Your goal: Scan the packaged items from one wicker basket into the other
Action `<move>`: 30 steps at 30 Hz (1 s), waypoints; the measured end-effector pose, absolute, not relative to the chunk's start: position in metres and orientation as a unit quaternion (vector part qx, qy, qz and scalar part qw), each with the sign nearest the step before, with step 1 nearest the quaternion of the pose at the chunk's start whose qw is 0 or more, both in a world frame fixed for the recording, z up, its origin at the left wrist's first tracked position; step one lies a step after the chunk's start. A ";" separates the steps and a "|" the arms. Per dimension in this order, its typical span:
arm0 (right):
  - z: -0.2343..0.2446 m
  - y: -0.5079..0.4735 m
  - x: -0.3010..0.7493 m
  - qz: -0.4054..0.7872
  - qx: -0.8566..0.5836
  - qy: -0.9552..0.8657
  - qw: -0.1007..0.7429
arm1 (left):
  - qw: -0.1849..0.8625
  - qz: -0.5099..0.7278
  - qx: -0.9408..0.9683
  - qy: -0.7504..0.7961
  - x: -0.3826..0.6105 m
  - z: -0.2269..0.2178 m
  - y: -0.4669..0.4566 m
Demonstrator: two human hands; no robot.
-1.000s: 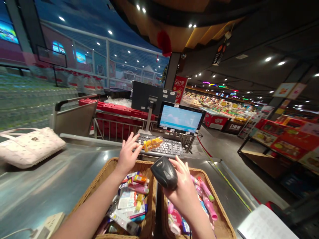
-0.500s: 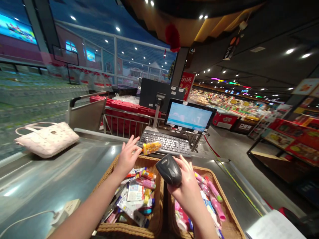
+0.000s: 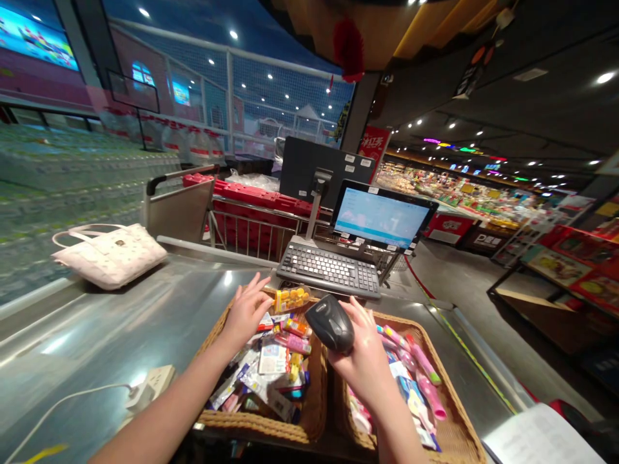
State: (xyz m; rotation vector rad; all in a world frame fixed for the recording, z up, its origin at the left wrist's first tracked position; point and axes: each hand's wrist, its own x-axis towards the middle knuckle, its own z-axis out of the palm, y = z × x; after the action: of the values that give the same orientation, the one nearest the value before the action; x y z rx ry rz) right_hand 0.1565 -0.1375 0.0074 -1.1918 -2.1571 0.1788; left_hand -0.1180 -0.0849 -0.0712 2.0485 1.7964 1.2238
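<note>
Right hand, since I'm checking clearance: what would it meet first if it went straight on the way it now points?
The right hand, holding the black scanner, would probably meet the keyboard first; depth is unclear.

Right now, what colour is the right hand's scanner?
The scanner is black, showing best in the head view.

The left hand (image 3: 246, 312) holds a clear pack (image 3: 291, 298) with yellow bits inside by one end, over the far edge of the left basket (image 3: 261, 430). The right hand (image 3: 362, 345) holds a black scanner (image 3: 331, 324) near the right basket (image 3: 467, 406). Both baskets are full of small, bright things, maybe sweets or toys, but they are too jumbled to tell. Past the baskets are a black keyboard (image 3: 331, 267) and a lit blue screen (image 3: 384, 216). A pale bag (image 3: 113, 254) sits on the shiny table (image 3: 159, 322), far to the left.
</note>
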 end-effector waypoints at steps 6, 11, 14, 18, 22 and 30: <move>0.001 -0.135 0.153 0.079 -0.451 -0.827 0.325 | 0.102 0.372 0.695 0.606 -0.121 -0.085 -0.095; -0.007 -0.134 0.150 0.084 -0.463 -0.825 0.313 | 0.126 0.347 0.706 0.604 -0.121 -0.091 -0.099; -0.012 -0.135 0.148 0.094 -0.483 -0.815 0.306 | 0.146 0.321 0.716 0.603 -0.119 -0.096 -0.101; -0.014 -0.135 0.146 0.109 -0.484 -0.813 0.306 | 0.169 0.285 0.729 0.598 -0.115 -0.109 -0.103; -0.015 -0.134 0.145 0.117 -0.492 -0.807 0.305 | 0.188 0.262 0.748 0.581 -0.111 -0.120 -0.105; -0.021 -0.136 0.146 0.118 -0.498 -0.802 0.309 | 0.229 0.165 0.796 0.535 -0.105 -0.128 -0.111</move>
State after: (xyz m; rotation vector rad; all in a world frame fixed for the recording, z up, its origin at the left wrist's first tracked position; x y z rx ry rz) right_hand 0.1462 -0.1355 -0.0212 -1.3167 -2.1189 0.3131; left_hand -0.1052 -0.1110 -0.1283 2.1923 1.4712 0.4555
